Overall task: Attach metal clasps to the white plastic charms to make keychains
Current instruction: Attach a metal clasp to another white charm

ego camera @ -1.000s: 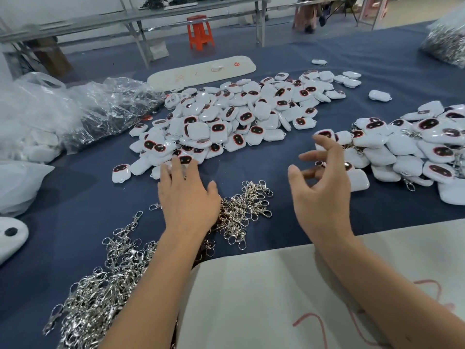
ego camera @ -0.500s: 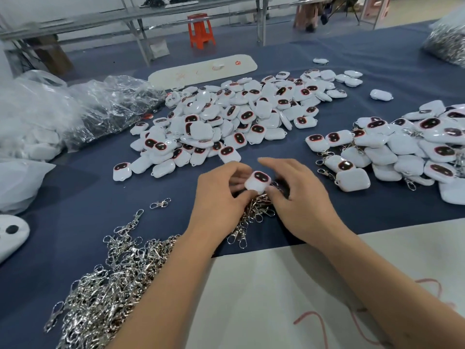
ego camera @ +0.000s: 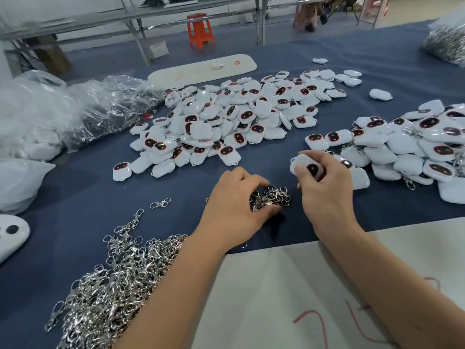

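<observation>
Right hand [ego camera: 327, 197] grips one white charm [ego camera: 305, 167], thumb and curled fingers around it, dark face patch showing between the fingers. Half a second ago both hands met on that charm over the clasps; now the right hand has carried it up and to the right, near the edge of the right-hand pile.

Left hand [ego camera: 234, 210] has dropped onto the small bunch of clasps [ego camera: 271, 197], fingers curled down into them. Cannot tell if one clasp is pinched or the fingers just rake the bunch.

Both sit on the blue-covered bench [ego camera: 75, 192]. One stray clasp [ego camera: 160, 203] lies alone left of the left hand, same spot as before. The big heap of clasps [ego camera: 113, 285] spreads along the left forearm at the near edge.

Unfinished charm pile [ego camera: 226, 117] is at centre, beyond the hands. Second pile [ego camera: 407, 147] at right has clasps showing among the charms. A lone charm [ego camera: 380, 93] lies between and behind the two piles.

White sheet [ego camera: 289, 298] with red marks lies under the forearms. Clear plastic bags [ego camera: 75, 109] at far left, orange stool [ego camera: 200, 30] on the floor behind the bench.
</observation>
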Action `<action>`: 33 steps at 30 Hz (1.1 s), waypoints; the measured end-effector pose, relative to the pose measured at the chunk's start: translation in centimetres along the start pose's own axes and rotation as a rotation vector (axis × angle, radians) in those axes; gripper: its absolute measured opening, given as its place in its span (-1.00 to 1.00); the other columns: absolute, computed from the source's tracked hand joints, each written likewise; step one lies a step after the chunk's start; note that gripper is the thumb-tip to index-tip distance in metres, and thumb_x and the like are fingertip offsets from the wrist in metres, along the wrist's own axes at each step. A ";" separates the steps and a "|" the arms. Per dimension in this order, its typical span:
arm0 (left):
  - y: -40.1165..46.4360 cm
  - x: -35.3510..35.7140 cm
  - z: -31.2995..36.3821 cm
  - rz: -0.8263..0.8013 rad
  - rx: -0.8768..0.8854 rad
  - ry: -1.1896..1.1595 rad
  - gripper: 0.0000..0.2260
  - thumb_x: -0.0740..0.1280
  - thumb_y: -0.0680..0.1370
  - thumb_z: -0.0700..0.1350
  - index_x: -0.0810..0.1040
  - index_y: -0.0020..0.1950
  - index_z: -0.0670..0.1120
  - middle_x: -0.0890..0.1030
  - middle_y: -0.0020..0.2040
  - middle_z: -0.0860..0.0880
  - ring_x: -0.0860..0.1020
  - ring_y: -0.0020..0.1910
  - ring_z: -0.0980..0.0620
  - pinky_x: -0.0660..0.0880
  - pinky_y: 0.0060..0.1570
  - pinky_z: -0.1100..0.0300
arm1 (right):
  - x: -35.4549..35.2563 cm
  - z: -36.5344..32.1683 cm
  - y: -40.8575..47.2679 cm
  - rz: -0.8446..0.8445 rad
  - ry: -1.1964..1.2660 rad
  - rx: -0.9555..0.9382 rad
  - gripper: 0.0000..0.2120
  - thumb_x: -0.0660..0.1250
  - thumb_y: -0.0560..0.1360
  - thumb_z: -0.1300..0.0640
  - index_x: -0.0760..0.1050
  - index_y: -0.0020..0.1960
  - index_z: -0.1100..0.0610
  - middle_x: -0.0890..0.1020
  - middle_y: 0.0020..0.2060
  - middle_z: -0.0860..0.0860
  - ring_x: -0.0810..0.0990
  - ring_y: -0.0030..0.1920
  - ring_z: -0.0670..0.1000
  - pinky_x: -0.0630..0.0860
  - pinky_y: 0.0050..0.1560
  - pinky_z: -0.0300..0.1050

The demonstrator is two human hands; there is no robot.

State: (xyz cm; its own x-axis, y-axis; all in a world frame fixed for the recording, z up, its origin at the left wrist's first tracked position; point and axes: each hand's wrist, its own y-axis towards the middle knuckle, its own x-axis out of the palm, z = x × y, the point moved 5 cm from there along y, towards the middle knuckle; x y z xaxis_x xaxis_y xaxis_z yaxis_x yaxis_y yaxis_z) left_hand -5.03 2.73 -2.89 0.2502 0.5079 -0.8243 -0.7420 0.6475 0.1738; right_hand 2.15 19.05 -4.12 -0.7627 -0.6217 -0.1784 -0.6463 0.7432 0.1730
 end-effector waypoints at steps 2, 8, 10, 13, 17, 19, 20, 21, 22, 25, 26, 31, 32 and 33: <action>0.0 0.0 0.0 0.010 -0.017 -0.034 -0.77 0.53 0.47 0.10 0.62 0.07 0.13 0.47 -0.07 0.16 0.43 0.00 0.13 0.34 -0.02 0.24 | -0.1 0.0 0.0 0.041 0.093 0.025 -0.87 0.35 0.63 0.19 0.50 0.07 -0.04 0.64 -0.10 -0.02 0.66 -0.23 -0.12 0.54 -0.20 -0.24; -0.1 -0.5 -0.7 0.096 -0.064 -0.235 -0.86 0.54 0.47 -0.13 0.63 -0.18 0.08 0.56 -0.22 0.08 0.51 -0.21 0.11 0.47 -0.17 0.18 | 0.6 -0.5 -0.5 -0.087 0.050 -0.023 -0.79 0.26 0.66 0.24 0.50 0.05 -0.08 0.69 -0.12 -0.08 0.68 -0.24 -0.11 0.55 -0.24 -0.14; -0.1 -0.7 -0.7 0.138 -0.064 -0.340 -0.89 0.52 0.51 -0.12 0.68 -0.17 0.07 0.62 -0.23 0.07 0.54 -0.22 0.11 0.46 -0.19 0.28 | 0.7 -0.8 -0.7 -0.126 0.013 -0.051 -0.81 0.31 0.65 0.17 0.59 0.01 -0.11 0.69 -0.17 -0.10 0.66 -0.22 -0.07 0.55 -0.19 -0.09; -0.1 -1.2 -0.7 0.217 -0.038 -0.416 -0.88 0.46 0.57 -0.15 0.71 -0.15 0.01 0.67 -0.21 0.06 0.59 -0.17 0.06 0.48 -0.16 0.28 | 1.2 -1.4 -1.0 -0.236 -0.022 -0.115 -0.86 0.35 0.65 0.05 0.66 -0.04 -0.06 0.70 -0.21 -0.11 0.66 -0.15 -0.09 0.59 -0.03 -0.04; -0.1 -1.6 -0.7 0.258 -0.047 -0.465 -0.86 0.43 0.59 -0.14 0.68 -0.14 0.04 0.66 -0.23 0.08 0.58 -0.22 0.13 0.42 -0.22 0.40 | 2.1 -2.0 -1.5 -0.378 -0.058 -0.201 -0.90 0.42 0.62 0.03 0.70 -0.05 -0.04 0.72 -0.23 -0.13 0.67 -0.19 -0.12 0.57 -0.09 -0.14; -0.1 -1.5 -0.7 0.254 -0.047 -0.501 -0.86 0.43 0.60 -0.11 0.66 -0.17 0.04 0.66 -0.25 0.05 0.57 -0.25 0.09 0.43 -0.22 0.36 | 2.0 -2.2 -1.7 -0.396 0.000 -0.220 -0.90 0.45 0.60 0.09 0.70 -0.08 -0.03 0.72 -0.27 -0.12 0.65 -0.26 -0.16 0.54 -0.16 -0.27; -0.1 -1.5 -0.7 0.253 -0.045 -0.528 -0.85 0.44 0.59 -0.11 0.65 -0.18 0.03 0.65 -0.25 0.04 0.57 -0.23 0.03 0.46 -0.21 0.28 | 1.9 -2.2 -1.7 -0.399 0.034 -0.222 -0.87 0.45 0.60 0.12 0.70 -0.11 -0.03 0.71 -0.30 -0.12 0.63 -0.30 -0.18 0.52 -0.20 -0.33; -0.1 -1.5 -0.6 0.254 -0.041 -0.552 -0.86 0.45 0.58 -0.12 0.65 -0.18 0.02 0.65 -0.26 0.02 0.57 -0.22 -0.03 0.48 -0.20 0.19 | 1.8 -2.3 -1.6 -0.400 0.058 -0.221 -0.85 0.46 0.60 0.14 0.70 -0.13 -0.03 0.70 -0.33 -0.13 0.60 -0.34 -0.20 0.49 -0.24 -0.36; -0.1 -1.6 -0.6 0.255 -0.038 -0.571 -0.86 0.46 0.58 -0.13 0.65 -0.18 0.01 0.64 -0.26 0.00 0.57 -0.21 -0.09 0.50 -0.19 0.10 | 1.7 -2.3 -1.6 -0.398 0.072 -0.217 -0.83 0.46 0.60 0.15 0.69 -0.15 -0.04 0.69 -0.36 -0.13 0.57 -0.37 -0.18 0.48 -0.27 -0.35; -0.1 -1.6 -0.6 0.259 -0.050 -0.627 -0.87 0.46 0.57 -0.17 0.65 -0.18 -0.04 0.62 -0.25 -0.12 0.53 -0.24 -0.16 0.50 -0.17 -0.04 | 1.6 -2.1 -1.4 -0.361 0.090 -0.172 -0.82 0.45 0.60 0.11 0.68 -0.18 -0.04 0.70 -0.34 -0.08 0.54 -0.40 -0.12 0.48 -0.33 -0.30; -0.1 -1.7 -0.7 0.270 -0.057 -0.638 -0.87 0.46 0.58 -0.18 0.65 -0.17 -0.04 0.61 -0.25 -0.13 0.52 -0.25 -0.14 0.50 -0.16 -0.05 | 1.5 -2.1 -1.3 -0.343 0.097 -0.155 -0.82 0.44 0.61 0.10 0.67 -0.18 -0.02 0.71 -0.32 -0.06 0.53 -0.39 -0.12 0.48 -0.33 -0.30; -0.2 -2.1 -0.8 0.349 -0.068 -0.701 -0.92 0.46 0.56 -0.19 0.67 -0.13 -0.07 0.67 -0.22 -0.11 0.62 -0.21 -0.15 0.60 -0.07 -0.08 | 1.5 -1.9 -1.4 -0.340 0.193 -0.104 -0.70 0.35 0.68 0.04 0.66 -0.19 0.11 0.63 -0.41 -0.07 0.50 -0.42 -0.07 0.42 -0.35 -0.31; -0.2 -2.1 -0.8 0.348 -0.071 -0.714 -0.93 0.47 0.56 -0.21 0.69 -0.11 -0.08 0.68 -0.23 -0.10 0.65 -0.24 -0.08 0.62 -0.09 -0.04 | 1.5 -1.9 -1.4 -0.328 0.185 -0.114 -0.71 0.36 0.67 0.04 0.67 -0.18 0.10 0.64 -0.40 -0.05 0.51 -0.42 -0.06 0.44 -0.35 -0.29; -0.2 -2.0 -0.8 0.344 -0.072 -0.720 -0.92 0.48 0.55 -0.24 0.70 -0.10 -0.07 0.69 -0.25 -0.08 0.66 -0.27 -0.02 0.63 -0.11 -0.02 | 1.5 -2.0 -1.4 -0.317 0.170 -0.127 -0.75 0.39 0.65 0.05 0.68 -0.17 0.07 0.67 -0.38 -0.01 0.53 -0.42 -0.07 0.46 -0.34 -0.29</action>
State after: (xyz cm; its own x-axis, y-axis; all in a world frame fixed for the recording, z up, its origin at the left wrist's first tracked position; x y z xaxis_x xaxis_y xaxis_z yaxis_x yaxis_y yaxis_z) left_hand -5.88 1.07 -1.71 0.3224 0.9301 -0.1760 -0.8825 0.3626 0.2996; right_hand 1.92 16.59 -2.72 -0.5106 -0.8560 -0.0805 -0.8407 0.4775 0.2552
